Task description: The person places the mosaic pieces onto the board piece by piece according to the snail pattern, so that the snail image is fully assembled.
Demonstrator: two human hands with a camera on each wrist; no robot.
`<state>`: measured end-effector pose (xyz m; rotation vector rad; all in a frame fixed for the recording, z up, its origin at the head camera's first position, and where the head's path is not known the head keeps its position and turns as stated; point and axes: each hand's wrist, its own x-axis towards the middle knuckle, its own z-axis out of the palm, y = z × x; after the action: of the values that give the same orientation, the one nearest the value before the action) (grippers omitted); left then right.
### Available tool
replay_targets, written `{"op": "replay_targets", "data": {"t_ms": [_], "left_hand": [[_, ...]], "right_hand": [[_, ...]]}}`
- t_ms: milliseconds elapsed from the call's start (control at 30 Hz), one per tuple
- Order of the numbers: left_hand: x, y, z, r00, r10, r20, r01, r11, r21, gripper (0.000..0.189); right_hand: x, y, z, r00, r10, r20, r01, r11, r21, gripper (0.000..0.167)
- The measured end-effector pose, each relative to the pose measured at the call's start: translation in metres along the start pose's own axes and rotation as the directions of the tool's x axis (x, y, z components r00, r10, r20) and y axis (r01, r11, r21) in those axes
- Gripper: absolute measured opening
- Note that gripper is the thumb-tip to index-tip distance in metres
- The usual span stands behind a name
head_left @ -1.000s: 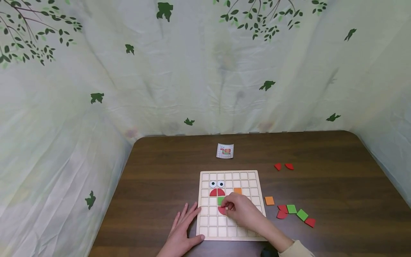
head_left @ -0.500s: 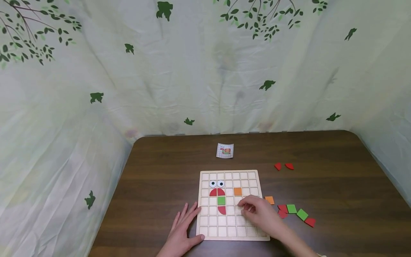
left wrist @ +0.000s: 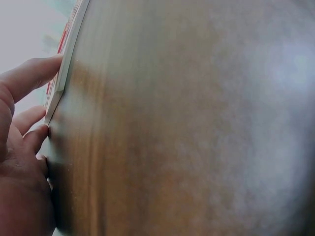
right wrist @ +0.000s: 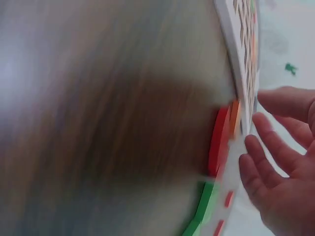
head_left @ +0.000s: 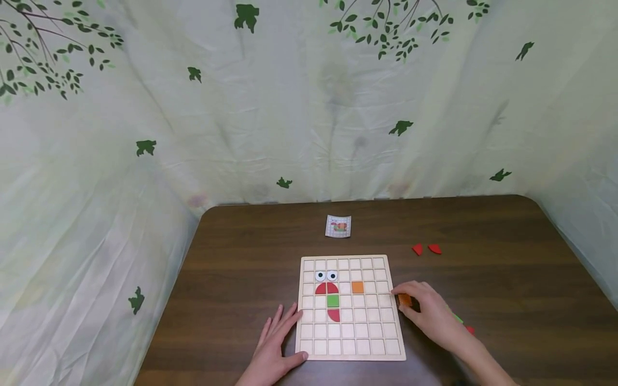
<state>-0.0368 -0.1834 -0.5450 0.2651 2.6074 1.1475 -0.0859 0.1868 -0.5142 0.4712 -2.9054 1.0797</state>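
Note:
A pale wooden grid board (head_left: pixel 347 347) lies on the table. On it sit two eye tiles (head_left: pixel 326 275), red quarter-round tiles (head_left: pixel 333 315), a green square tile (head_left: pixel 332 301) and an orange square tile (head_left: pixel 357 288). My left hand (head_left: pixel 272 354) rests against the board's left edge, fingers extended and thumb at the near corner. Just off the board's right edge, my right hand (head_left: pixel 432 316) hovers over a loose orange tile (head_left: pixel 404 299), thumb and fingers apart around it. In the right wrist view, nothing shows between those fingers.
Two red tiles (head_left: pixel 426 250) lie farther back on the right. Behind the board is a small picture card (head_left: pixel 338 227). Loose green (right wrist: pixel 199 211) and red tiles (right wrist: pixel 219 140) lie by the right hand, which partly covers them in the head view. A leaf-print cloth (head_left: pixel 309 107) hangs behind the table.
My right hand has moved off the board to the right, from the lower red quarter-round tile to the loose orange tile. The left hand stays put.

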Motion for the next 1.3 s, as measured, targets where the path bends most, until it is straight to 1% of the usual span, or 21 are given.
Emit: {"op": "replay_targets", "data": {"t_ms": [133, 200, 400, 600, 667, 867, 933, 1000, 1100, 1167, 1233, 1300], "left_hand": [[0.0, 0.001, -0.001, 1.0, -0.008, 0.004, 0.008, 1.0, 0.002, 0.08], [0.001, 0.001, -0.001, 1.0, -0.01, 0.005, 0.01, 1.0, 0.0, 0.08], [0.0, 0.001, -0.001, 1.0, -0.009, 0.006, 0.009, 1.0, -0.002, 0.079], [0.0, 0.001, -0.002, 1.0, -0.019, 0.019, 0.019, 1.0, -0.01, 0.08], [0.0, 0.002, -0.002, 0.999, -0.026, 0.026, 0.026, 1.0, -0.01, 0.08], [0.002, 0.002, -0.001, 0.999, -0.034, 0.035, 0.034, 0.999, -0.003, 0.081], [0.002, 0.002, -0.001, 0.999, -0.033, 0.033, 0.033, 0.999, -0.001, 0.081], [0.001, 0.002, -0.002, 0.999, -0.032, 0.031, 0.032, 0.999, -0.001, 0.081], [0.001, 0.003, -0.002, 0.999, -0.037, 0.032, 0.037, 0.999, 0.0, 0.082], [0.001, 0.003, -0.002, 0.999, -0.041, 0.036, 0.041, 0.999, -0.003, 0.082], [0.002, 0.003, -0.002, 0.998, -0.045, 0.039, 0.045, 0.999, -0.001, 0.082], [0.002, 0.003, -0.002, 0.998, -0.045, 0.039, 0.045, 0.999, 0.0, 0.082]], "right_hand": [[0.001, 0.01, -0.004, 0.999, 0.036, 0.03, -0.035, 0.999, -0.039, 0.039], [0.002, 0.013, -0.004, 0.998, 0.048, 0.043, -0.045, 0.997, -0.058, 0.038], [0.005, 0.017, -0.002, 0.998, 0.034, 0.047, -0.029, 0.993, -0.111, 0.032], [0.009, 0.014, -0.005, 0.997, 0.052, 0.062, -0.047, 0.996, -0.078, 0.032], [0.009, 0.013, -0.006, 0.997, 0.056, 0.051, -0.053, 0.997, -0.059, 0.031], [0.009, 0.013, -0.005, 0.998, 0.05, -0.026, -0.051, 0.998, -0.045, 0.026], [0.012, 0.012, -0.003, 0.998, 0.048, -0.039, -0.049, 0.998, -0.028, 0.024], [0.015, 0.009, -0.002, 0.998, 0.048, -0.037, -0.047, 0.999, 0.013, 0.022], [0.019, 0.001, 0.0, 0.999, 0.054, 0.0, -0.053, 0.992, 0.11, 0.02], [0.022, -0.006, 0.002, 0.997, 0.067, 0.03, -0.071, 0.981, 0.179, 0.019], [0.024, -0.012, 0.005, 0.996, 0.073, 0.05, -0.082, 0.973, 0.217, 0.019], [0.026, -0.017, 0.009, 0.996, 0.076, 0.054, -0.086, 0.97, 0.229, 0.018]]}}
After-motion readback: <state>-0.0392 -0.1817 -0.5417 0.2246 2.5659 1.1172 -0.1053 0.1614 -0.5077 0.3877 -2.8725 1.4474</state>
